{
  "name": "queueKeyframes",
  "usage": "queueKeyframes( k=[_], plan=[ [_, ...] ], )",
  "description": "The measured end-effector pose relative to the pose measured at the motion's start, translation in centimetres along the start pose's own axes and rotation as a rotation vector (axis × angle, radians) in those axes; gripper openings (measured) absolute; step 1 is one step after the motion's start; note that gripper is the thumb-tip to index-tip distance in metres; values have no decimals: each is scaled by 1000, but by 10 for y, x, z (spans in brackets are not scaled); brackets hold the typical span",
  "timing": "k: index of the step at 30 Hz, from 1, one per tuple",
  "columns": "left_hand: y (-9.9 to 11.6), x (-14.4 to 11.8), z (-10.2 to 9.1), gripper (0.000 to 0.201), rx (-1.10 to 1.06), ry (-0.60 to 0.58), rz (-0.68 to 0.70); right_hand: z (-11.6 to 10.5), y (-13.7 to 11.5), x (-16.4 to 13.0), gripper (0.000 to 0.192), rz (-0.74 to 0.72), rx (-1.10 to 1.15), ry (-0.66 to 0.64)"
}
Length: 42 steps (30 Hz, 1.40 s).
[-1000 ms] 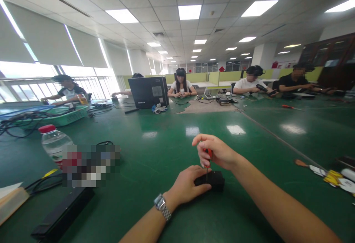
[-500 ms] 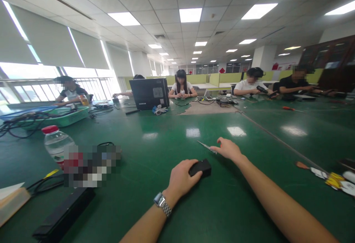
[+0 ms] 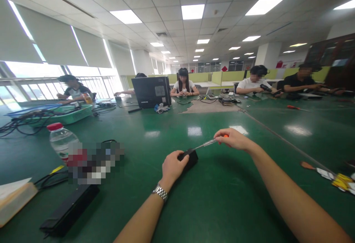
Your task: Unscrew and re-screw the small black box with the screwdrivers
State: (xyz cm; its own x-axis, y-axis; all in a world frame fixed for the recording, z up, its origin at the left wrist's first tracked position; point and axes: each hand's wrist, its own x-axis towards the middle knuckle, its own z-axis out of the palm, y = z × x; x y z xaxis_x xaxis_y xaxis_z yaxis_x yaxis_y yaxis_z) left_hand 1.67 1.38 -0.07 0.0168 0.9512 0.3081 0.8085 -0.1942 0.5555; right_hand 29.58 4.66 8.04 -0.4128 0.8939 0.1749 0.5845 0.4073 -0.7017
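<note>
My left hand (image 3: 174,167) is closed around a black rectangular block (image 3: 193,159) on the green table, thumb along its near side. What the block is, I cannot tell. In my right hand (image 3: 231,139) is a screwdriver (image 3: 207,143) with a clear shaft section and an orange handle end, pinched between thumb and fingers. The screwdriver slants down to the left, and its tip is at the block's top far edge. Whether the tip sits in a hole or only touches the surface is too small to tell. Part of the handle is hidden by the fingers.
A long black bar (image 3: 70,209) and a red-capped bottle (image 3: 63,143) stand left. Beyond is a green basket (image 3: 68,116) with cables. A black computer case (image 3: 152,92) and several people are across the table (image 3: 235,206). Gloves (image 3: 342,182) lie right.
My right hand has lifted the screwdriver from over the table and brought its tip to the block. My left hand has shifted the block slightly left and turned it.
</note>
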Motion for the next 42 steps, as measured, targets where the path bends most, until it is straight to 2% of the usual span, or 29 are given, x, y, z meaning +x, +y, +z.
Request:
queueKeyframes(
  k=[3,10,19,29,36,42],
  plan=[
    [-4,4,0,30,-2,13,-24,-1,-13,-4,29,-18,24,-58],
    [-1,-1,2,30,-4,10,29,27,-16,5,20,-127,-90,-47],
    [-1,-3,3,29,-44,26,71,7,-14,-2,20,-76,-135,88],
    [-2,-2,3,29,-51,35,41,3,-22,-6,20,-86,-145,22],
    [-4,-1,4,29,-49,36,35,2,-23,-8,19,-92,-130,26],
    [-3,-2,3,30,-39,34,42,8,-27,-8,21,-111,-212,43]
  ],
)
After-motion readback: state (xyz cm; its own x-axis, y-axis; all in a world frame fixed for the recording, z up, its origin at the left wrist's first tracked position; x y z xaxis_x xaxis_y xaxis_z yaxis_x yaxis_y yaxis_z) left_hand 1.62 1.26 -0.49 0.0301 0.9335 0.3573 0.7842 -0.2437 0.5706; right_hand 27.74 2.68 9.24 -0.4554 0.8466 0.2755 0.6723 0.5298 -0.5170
